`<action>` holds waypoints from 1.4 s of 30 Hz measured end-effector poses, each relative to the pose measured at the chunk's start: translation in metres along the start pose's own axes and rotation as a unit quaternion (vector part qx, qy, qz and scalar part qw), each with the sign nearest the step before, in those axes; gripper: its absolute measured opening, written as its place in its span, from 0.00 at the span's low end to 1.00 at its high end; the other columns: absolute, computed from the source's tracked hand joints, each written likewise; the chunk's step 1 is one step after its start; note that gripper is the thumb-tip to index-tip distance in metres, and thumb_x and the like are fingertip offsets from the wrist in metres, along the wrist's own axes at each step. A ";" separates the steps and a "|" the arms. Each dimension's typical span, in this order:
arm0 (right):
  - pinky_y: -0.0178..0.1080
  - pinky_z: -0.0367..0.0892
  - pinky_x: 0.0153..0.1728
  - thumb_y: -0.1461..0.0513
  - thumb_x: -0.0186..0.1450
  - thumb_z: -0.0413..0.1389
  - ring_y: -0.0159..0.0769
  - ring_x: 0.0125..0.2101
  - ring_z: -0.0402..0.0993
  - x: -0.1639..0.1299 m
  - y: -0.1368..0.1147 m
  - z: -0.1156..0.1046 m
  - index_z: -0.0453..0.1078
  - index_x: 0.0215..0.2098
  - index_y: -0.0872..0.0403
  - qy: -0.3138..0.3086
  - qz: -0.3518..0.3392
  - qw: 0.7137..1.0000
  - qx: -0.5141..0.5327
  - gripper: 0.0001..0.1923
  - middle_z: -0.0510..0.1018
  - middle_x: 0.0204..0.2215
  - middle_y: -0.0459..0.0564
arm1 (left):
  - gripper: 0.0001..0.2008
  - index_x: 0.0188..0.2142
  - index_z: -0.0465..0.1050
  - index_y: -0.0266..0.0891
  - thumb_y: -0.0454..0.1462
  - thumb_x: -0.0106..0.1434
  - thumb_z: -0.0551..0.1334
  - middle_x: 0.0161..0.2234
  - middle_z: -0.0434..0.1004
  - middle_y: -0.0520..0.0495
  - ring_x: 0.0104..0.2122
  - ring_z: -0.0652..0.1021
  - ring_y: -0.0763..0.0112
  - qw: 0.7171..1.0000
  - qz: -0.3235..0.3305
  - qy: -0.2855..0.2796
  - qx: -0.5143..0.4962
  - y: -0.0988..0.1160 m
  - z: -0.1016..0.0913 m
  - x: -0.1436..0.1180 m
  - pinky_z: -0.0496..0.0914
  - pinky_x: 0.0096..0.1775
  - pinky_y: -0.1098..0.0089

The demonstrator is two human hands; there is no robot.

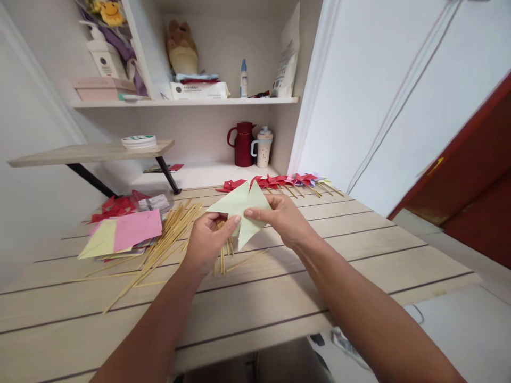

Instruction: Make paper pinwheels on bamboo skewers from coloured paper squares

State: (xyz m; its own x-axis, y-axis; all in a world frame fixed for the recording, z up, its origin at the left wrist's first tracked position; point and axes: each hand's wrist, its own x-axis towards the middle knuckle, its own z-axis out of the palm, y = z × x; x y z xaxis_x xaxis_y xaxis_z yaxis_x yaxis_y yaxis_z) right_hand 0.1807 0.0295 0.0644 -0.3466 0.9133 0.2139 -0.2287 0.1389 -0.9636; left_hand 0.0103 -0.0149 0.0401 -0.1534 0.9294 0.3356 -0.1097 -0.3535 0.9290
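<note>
Two hands meet over the middle of your wooden table (359, 276) in the head view, both pinching one pale green folded paper (243, 210) held just above the boards. Your left hand (207, 239) has its thumb pressed on the paper's lower left part, fingers curled shut beneath it; your right hand (281, 215) clamps the right edge between thumb and fingertips. Under the paper lies a loose heap of thin wooden sticks (171, 234), spreading leftward. Left of those sits a stack of pink and yellow paper sheets (128, 231). Along the far edge of the table runs a row of red paper pinwheels (275, 182) on sticks.
</note>
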 end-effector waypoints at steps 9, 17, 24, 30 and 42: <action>0.38 0.70 0.31 0.53 0.45 0.75 0.33 0.26 0.74 0.001 0.005 0.008 0.80 0.30 0.56 0.027 -0.007 0.999 0.032 0.20 0.82 0.26 0.47 | 0.15 0.33 0.82 0.39 0.47 0.51 0.76 0.34 0.83 0.44 0.33 0.79 0.64 1.000 -0.007 0.001 0.002 0.001 -0.001 0.002 0.73 0.39 0.65; 0.40 0.71 0.34 0.51 0.53 0.72 0.36 0.30 0.75 0.000 0.012 0.008 0.79 0.35 0.54 0.015 -0.042 0.999 -0.031 0.19 0.81 0.31 0.48 | 0.15 0.30 0.82 0.39 0.45 0.49 0.78 0.32 0.84 0.47 0.31 0.80 0.68 0.999 -0.029 0.022 -0.030 -0.002 0.000 0.000 0.74 0.38 0.68; 0.55 0.64 0.62 0.58 0.66 0.63 0.47 0.60 0.68 -0.010 0.011 0.008 0.70 0.55 0.43 0.038 -0.364 0.888 -0.279 0.20 0.73 0.58 0.52 | 0.15 0.35 0.82 0.38 0.43 0.50 0.78 0.37 0.85 0.46 0.37 0.82 0.68 0.987 -0.034 0.042 -0.153 0.000 -0.002 0.006 0.75 0.44 0.68; 0.61 0.57 0.68 0.65 0.65 0.61 0.52 0.71 0.53 -0.016 0.017 0.016 0.66 0.58 0.40 0.013 -0.444 0.824 -0.352 0.25 0.53 0.71 0.49 | 0.15 0.40 0.82 0.38 0.39 0.53 0.77 0.42 0.86 0.44 0.43 0.83 0.63 0.973 -0.022 0.054 -0.222 0.004 -0.008 0.009 0.75 0.48 0.66; 0.63 0.60 0.64 0.63 0.66 0.65 0.56 0.66 0.61 -0.013 0.025 0.018 0.77 0.47 0.41 0.066 -0.484 0.762 -0.426 0.12 0.59 0.69 0.48 | 0.15 0.42 0.80 0.38 0.39 0.56 0.75 0.45 0.85 0.42 0.49 0.82 0.59 0.972 -0.033 0.030 -0.231 0.004 -0.005 0.007 0.74 0.53 0.62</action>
State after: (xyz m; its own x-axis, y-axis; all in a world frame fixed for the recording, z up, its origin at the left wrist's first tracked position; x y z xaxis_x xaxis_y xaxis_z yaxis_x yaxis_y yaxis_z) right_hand 0.1634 0.0145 0.0407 -0.2836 0.2488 0.9261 0.3743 0.9179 -0.1319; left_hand 0.0036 -0.0103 0.0452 -0.1861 0.9489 0.2550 -0.5488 -0.3157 0.7740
